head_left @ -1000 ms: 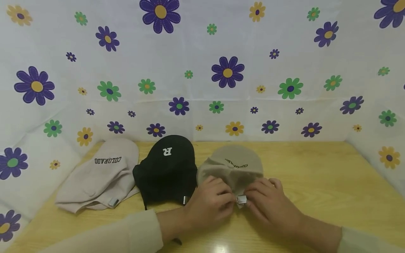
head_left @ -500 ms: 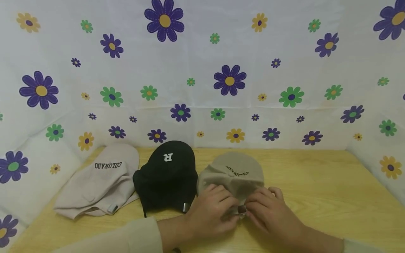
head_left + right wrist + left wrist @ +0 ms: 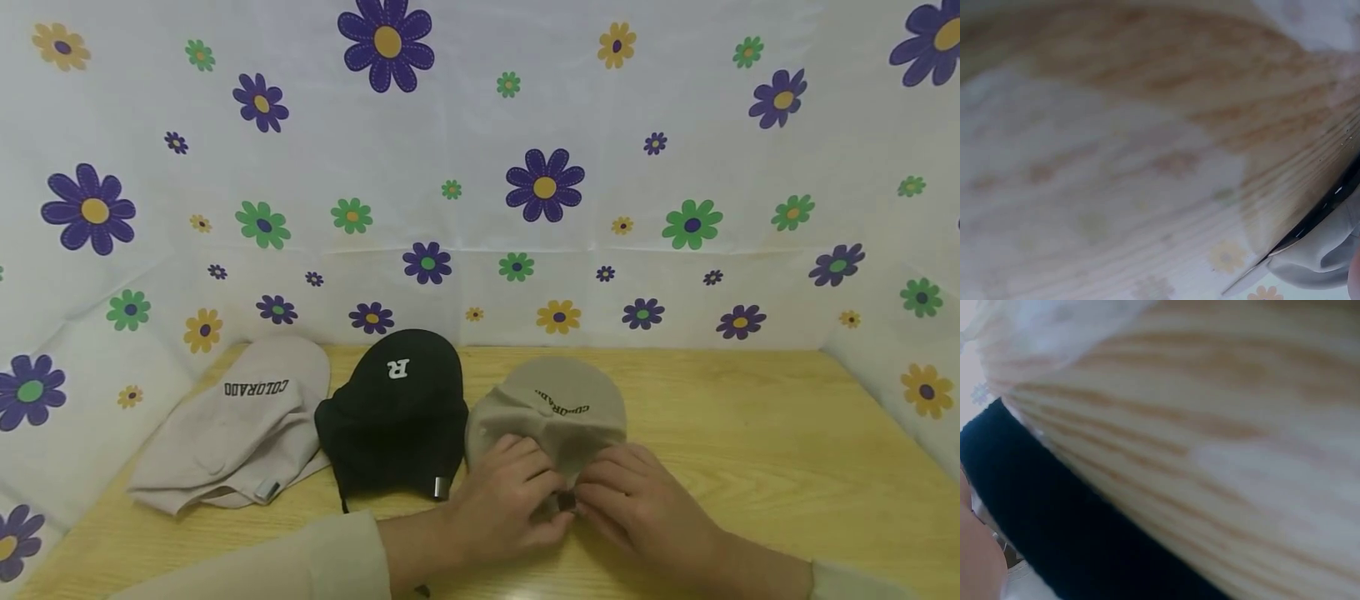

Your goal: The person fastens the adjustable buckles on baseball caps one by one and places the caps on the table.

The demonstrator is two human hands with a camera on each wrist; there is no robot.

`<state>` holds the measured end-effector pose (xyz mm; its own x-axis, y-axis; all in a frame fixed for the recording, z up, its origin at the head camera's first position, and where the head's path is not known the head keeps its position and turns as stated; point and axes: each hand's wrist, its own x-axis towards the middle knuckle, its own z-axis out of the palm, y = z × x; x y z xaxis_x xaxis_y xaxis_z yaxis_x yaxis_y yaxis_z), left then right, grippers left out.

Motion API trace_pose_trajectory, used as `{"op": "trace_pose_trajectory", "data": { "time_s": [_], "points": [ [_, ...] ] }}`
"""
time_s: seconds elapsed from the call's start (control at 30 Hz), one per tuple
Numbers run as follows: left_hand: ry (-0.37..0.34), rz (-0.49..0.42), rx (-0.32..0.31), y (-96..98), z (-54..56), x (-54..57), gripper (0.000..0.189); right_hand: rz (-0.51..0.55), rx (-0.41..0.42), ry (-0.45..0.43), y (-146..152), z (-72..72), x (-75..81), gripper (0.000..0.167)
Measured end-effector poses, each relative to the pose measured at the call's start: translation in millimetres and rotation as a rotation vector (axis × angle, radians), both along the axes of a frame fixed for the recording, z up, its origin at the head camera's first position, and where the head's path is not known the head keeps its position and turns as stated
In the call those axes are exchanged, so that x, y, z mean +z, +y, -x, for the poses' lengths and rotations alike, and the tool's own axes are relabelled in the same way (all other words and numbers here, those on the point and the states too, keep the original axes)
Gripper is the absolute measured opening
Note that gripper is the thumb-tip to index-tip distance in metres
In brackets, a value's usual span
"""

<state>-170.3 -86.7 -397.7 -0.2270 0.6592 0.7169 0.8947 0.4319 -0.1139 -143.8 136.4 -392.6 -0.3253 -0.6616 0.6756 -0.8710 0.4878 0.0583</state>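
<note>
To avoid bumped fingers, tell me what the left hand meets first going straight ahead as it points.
Likely the clasp of the beige cap, right in front of the left hand, with the right hand just beyond; depth is unclear.

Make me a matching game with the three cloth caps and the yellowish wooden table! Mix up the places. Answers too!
1. pale pinkish cloth cap
2. black cloth cap
3. tan cloth cap
4. yellowish wooden table

A. held by left hand and right hand
B. under all caps
C. leftmost of the caps
D. between other caps

Pairs: 1C, 2D, 3A, 4B
</note>
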Motion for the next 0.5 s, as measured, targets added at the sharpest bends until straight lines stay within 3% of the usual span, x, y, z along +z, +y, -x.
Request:
{"op": "trace_pose_trajectory", "data": {
  "time_s": [0.5],
  "points": [
    [0.02,0.007,0.004,-1.2,1.1,2.5,0.017,-0.033,-0.016,0.035,1.1,0.8,-0.4,0.032]
  ]
}}
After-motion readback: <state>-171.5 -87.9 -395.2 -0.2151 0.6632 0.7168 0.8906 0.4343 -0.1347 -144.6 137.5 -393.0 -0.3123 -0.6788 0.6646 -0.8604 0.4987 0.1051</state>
